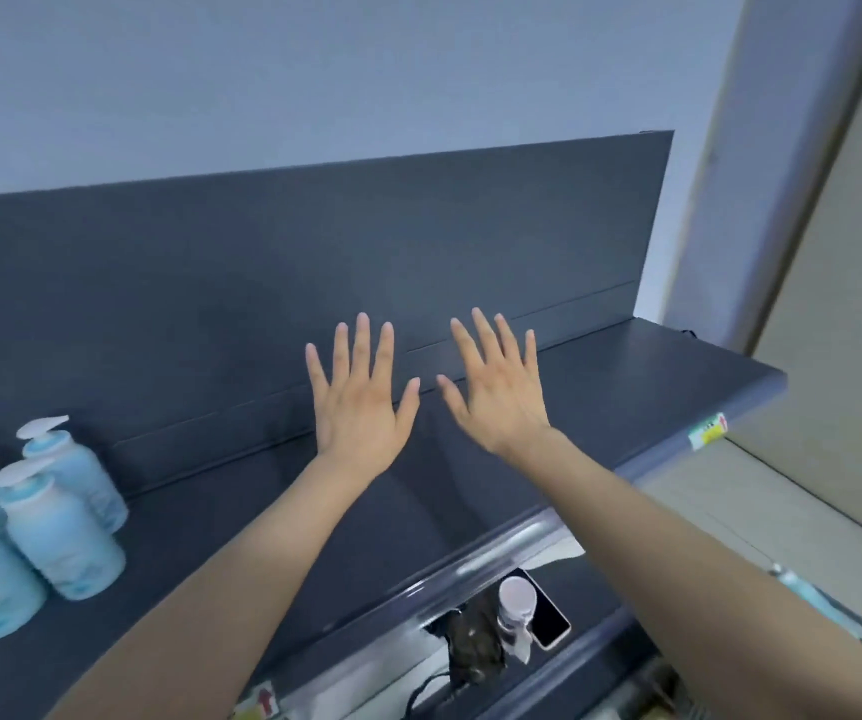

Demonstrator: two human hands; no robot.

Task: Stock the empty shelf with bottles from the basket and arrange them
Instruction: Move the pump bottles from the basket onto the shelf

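Bare forearms fill the btm of the view, L forearm [221,574] and R forearm [704,563], both reaching up and fwd over the shelf [642,376], a dark grey board w/ a rounded front rail [475,561]. L hand [361,407] is open: fingers straight and spread wide, back of the hand toward the camera, gripping nothing. R hand [496,397] is the same, flat and splayed, its thumb tip near the L thumb tip but apart. Both are over the mid part of the shelf, close to where it meets the back panel [314,241]; can't tell if the palms touch the board. Pale blue bottles [62,543] w/ white pump heads stand upright in a tight cluster at the far L end of the shelf, at least four, some cut by the frame edge, well apart from both hands. A yellow-and-white price tag [707,431] sits on the front edge near the R end. Below the rail, on a lower level, a lower bottle [514,610] w/ a white pump head stands just beside a phone [548,615] lying screen up. A dark object [470,646] and a black cable [428,688] lie next to them, too blurred to identify. Pale wall [314,70] rises behind the panel.
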